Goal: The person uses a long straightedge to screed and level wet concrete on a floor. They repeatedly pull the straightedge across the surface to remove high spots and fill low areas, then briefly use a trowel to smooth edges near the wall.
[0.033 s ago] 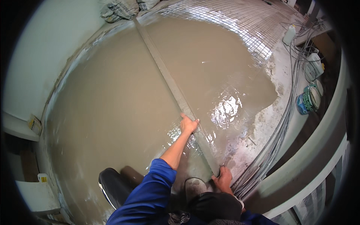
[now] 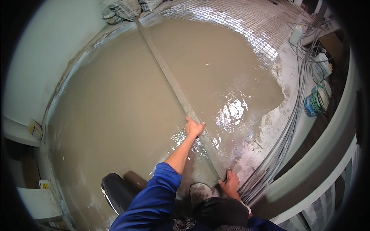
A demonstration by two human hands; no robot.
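A long grey straightedge bar point(image 2: 163, 65) lies diagonally across wet, grey-beige cement point(image 2: 108, 96), its far end by the back edge. My left hand point(image 2: 193, 127) has its fingers wrapped over the bar below its middle, my arm reaching up in a blue sleeve. At the bar's near end, my right hand point(image 2: 229, 182) grips it low beside my dark-trousered knee point(image 2: 219, 213). Shiny wet patches show on both sides of the bar near my hands. A patterned shoe point(image 2: 200, 191) shows just left of my right hand.
Wire mesh point(image 2: 231, 17) borders the cement at the back right; sacks point(image 2: 121, 11) lie at back left. Grey cables point(image 2: 281, 150), jugs point(image 2: 296, 35) and a blue bucket point(image 2: 312, 106) line the right edge beside a curved ledge point(image 2: 323, 158). A white wall point(image 2: 46, 54) rises on the left.
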